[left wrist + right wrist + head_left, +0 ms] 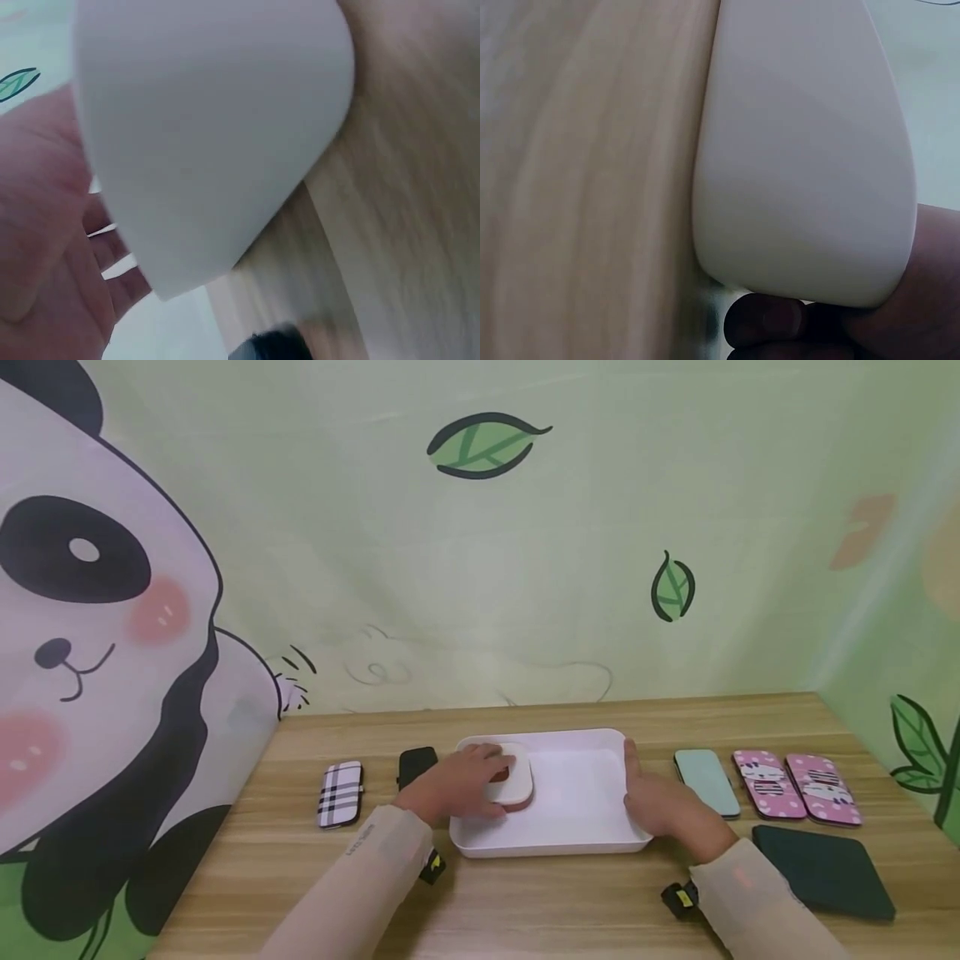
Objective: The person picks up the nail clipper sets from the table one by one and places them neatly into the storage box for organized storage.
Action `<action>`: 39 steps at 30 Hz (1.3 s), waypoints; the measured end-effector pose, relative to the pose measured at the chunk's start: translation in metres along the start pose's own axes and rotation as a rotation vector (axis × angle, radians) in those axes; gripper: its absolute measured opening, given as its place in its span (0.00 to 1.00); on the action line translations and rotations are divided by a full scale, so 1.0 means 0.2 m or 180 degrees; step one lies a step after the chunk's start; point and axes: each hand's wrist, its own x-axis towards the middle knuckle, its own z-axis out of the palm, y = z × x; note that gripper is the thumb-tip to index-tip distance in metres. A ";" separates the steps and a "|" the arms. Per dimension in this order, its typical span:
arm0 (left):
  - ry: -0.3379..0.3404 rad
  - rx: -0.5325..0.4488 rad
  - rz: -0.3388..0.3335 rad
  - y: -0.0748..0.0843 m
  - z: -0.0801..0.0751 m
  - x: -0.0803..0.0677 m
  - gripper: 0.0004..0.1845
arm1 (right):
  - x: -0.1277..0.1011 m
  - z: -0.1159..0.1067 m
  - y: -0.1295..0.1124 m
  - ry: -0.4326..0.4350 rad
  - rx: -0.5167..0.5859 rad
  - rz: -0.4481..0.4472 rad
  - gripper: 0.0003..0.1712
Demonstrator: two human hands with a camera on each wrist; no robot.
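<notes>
Cream case [519,787] lies at nine o'clock in the white tray [581,789], toward three o'clock from the nearer left grip [467,781], its fingers curled over it, while the right grip [669,806] holds the tray's three-o'clock end.

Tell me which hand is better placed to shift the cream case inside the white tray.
Probably the left hand: it is on the cream case, toward the left end of the white tray. The right hand grips the tray's opposite end, away from the case, and could steady it.
</notes>
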 end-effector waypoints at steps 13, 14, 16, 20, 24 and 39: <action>0.0326 -0.0139 0.0054 -0.11 -0.01 -0.06 0.34 | -0.01 -0.01 -0.01 -0.0002 -0.0004 0.0000 0.48; 0.0335 -0.0146 0.0023 -0.11 -0.01 -0.07 0.35 | -0.02 -0.01 -0.01 -0.0002 -0.0002 -0.0003 0.48; 0.0360 -0.0150 -0.0036 -0.12 -0.01 -0.08 0.35 | -0.02 -0.01 -0.01 -0.0005 -0.0001 -0.0006 0.48; 0.0448 -0.0156 -0.0115 -0.16 -0.01 -0.10 0.35 | -0.01 -0.01 -0.01 -0.0008 -0.0005 -0.0016 0.48; 0.0557 -0.0159 -0.0093 -0.20 -0.02 -0.12 0.35 | -0.01 -0.01 0.00 -0.0004 -0.0017 -0.0027 0.49; 0.0615 -0.0299 -0.0507 -0.32 0.01 -0.22 0.40 | -0.01 -0.01 -0.01 -0.0014 -0.0031 -0.0040 0.49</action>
